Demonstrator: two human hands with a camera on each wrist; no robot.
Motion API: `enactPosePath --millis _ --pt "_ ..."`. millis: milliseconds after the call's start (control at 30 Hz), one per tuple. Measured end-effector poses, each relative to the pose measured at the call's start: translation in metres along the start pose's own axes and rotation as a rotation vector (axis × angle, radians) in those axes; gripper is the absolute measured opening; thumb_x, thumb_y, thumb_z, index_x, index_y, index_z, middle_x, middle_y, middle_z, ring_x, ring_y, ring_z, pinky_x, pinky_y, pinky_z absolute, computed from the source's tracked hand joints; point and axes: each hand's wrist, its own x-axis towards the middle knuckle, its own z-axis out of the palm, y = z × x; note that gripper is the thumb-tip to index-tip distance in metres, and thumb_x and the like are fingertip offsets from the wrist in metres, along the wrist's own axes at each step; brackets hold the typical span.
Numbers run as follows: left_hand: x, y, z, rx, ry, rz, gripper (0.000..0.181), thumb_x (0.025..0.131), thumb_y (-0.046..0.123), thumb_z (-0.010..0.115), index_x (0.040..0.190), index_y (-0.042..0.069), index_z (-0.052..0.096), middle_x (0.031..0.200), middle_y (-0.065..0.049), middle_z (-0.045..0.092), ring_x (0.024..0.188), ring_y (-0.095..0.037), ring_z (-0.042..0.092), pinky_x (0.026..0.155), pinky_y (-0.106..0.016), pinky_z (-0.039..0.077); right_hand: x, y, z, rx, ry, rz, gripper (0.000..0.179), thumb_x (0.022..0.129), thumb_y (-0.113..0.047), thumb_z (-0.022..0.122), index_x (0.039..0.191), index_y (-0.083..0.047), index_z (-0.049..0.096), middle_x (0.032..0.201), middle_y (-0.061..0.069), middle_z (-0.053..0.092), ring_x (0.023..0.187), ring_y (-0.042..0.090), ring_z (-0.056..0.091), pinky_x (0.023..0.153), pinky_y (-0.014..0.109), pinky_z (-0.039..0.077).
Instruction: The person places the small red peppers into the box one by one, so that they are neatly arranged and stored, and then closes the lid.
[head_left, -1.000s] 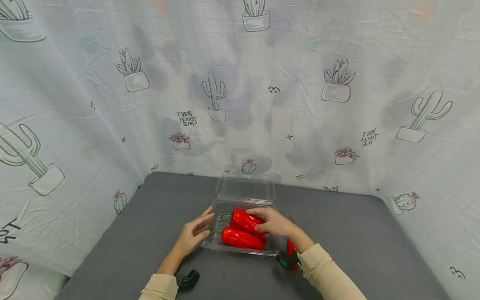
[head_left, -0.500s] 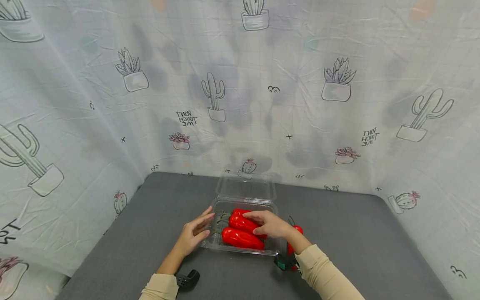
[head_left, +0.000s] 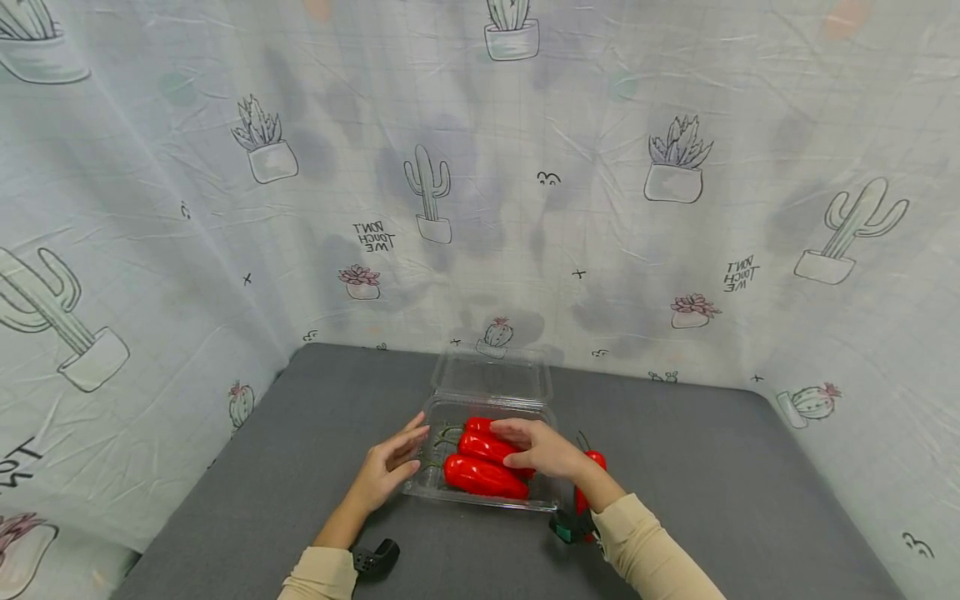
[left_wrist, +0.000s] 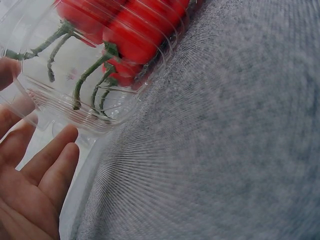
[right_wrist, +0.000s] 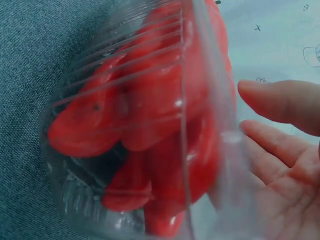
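Observation:
A clear plastic clamshell container (head_left: 487, 502) lies open with several long red peppers inside, their green stems pointing left. Nearest is the front pepper (head_left: 483, 477); behind it come a middle pepper (head_left: 480, 447) and a back pepper (head_left: 477, 424). My right hand (head_left: 547, 450) rests over the right ends of the middle and back peppers, hiding part of them. In the right wrist view its thumb (right_wrist: 280, 102) and fingers are extended and spread. At the container's left side, my left hand (head_left: 386, 467) has its fingers straight along the rim.
The container's clear lid (head_left: 491, 375) is folded back toward the patterned curtain (head_left: 585, 217). Another red pepper (head_left: 597, 459) lies on the grey tabletop (head_left: 690, 467), right of the container and partly behind the right wrist. Black devices (head_left: 377, 559) are worn on both wrists.
The middle pepper has shifted slightly left and toward the front under my right hand, which moved a little left with it. More of the back pepper shows. My left hand stays put.

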Motion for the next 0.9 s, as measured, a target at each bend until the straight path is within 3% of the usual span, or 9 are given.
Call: enactPosePath --millis 267,467,600,900 --pt "0.000 0.002 0.000 0.006 0.009 -0.022 0.045 0.087 -0.010 0.056 0.131 -0.015 0.046 0.144 -0.035 0.033 0.123 -0.032 0.052 0.098 -0.022 0.044 -0.008 0.000 -0.004 0.052 0.035 0.001 0.055 0.089 -0.010 0.064 0.139 0.002 0.044 0.140 0.021 0.048 0.128 0.037 0.047 0.103 0.050 0.041" --pt "0.001 0.003 -0.001 0.004 0.010 -0.028 0.045 0.088 -0.008 0.056 0.131 -0.014 0.046 0.144 -0.035 0.033 0.122 -0.037 0.052 0.098 -0.021 0.044 -0.021 0.001 -0.012 0.079 0.076 -0.029 0.055 0.091 -0.009 0.061 0.141 0.003 0.041 0.141 0.025 0.045 0.129 0.040 0.044 0.102 0.049 0.043" --pt "0.002 0.003 -0.001 0.000 0.008 -0.020 0.045 0.087 -0.008 0.057 0.131 -0.015 0.046 0.143 -0.035 0.033 0.123 -0.035 0.052 0.098 -0.023 0.044 -0.033 0.005 -0.018 0.100 0.109 -0.037 0.057 0.092 -0.009 0.061 0.142 0.003 0.038 0.143 0.025 0.042 0.130 0.041 0.042 0.101 0.045 0.045" --pt "0.000 0.002 0.000 -0.005 0.008 -0.028 0.045 0.087 -0.009 0.057 0.131 -0.015 0.046 0.144 -0.035 0.033 0.123 -0.034 0.052 0.097 -0.021 0.044 -0.066 0.014 -0.023 0.070 0.212 -0.086 0.060 0.091 -0.011 0.062 0.142 0.007 0.035 0.143 0.030 0.039 0.130 0.045 0.040 0.103 0.051 0.037"
